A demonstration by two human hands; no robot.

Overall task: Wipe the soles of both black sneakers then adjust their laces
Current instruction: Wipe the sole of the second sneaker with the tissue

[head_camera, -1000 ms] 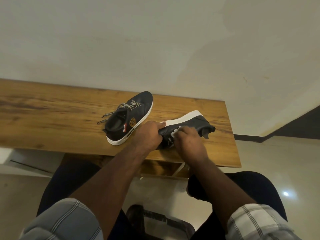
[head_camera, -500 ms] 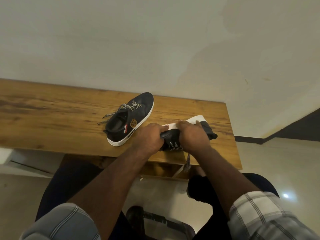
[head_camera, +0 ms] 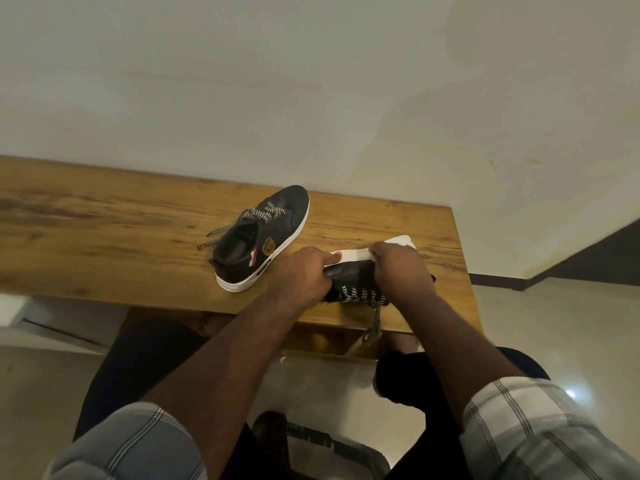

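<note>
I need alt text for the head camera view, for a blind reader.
Both hands, left hand and right hand, grip a black sneaker tipped on its side on a wooden table. A second sneaker stands upright beside it.

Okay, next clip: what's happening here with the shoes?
A seated person is working on one black sneaker at the near edge of a wooden table. It is tipped on its side, white sole facing away. The left hand grips one end, and the right hand is curled over the sole's edge. Whether it holds a cloth cannot be seen. One lace hangs over the table edge. The other sneaker stands upright on the table, untouched, laces loose.
</note>
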